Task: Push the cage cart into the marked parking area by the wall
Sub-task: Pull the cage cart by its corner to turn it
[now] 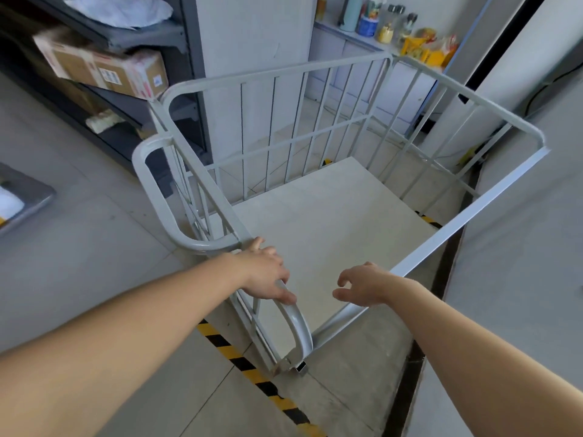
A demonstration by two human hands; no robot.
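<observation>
A light grey cage cart [315,146] with barred sides and a bare flat deck fills the middle of the view. My left hand [265,272] rests on its near top rail beside the curved handle, fingers lying over the bar. My right hand [362,287] hovers just above the near end of the right-hand rail, fingers curled and apart, holding nothing. Yellow-and-black floor tape [239,361] runs diagonally under the near corner of the cart, and more bits of tape [429,219] show past the deck. The wall [517,247] stands close along the cart's right side.
A dark metal shelving unit [132,99] with cardboard boxes [104,69] stands to the left front. A white pillar [252,58] rises beyond the cart. A ledge with bottles and packets [388,29] lies at the back right. A grey object [22,197] sits at the far left.
</observation>
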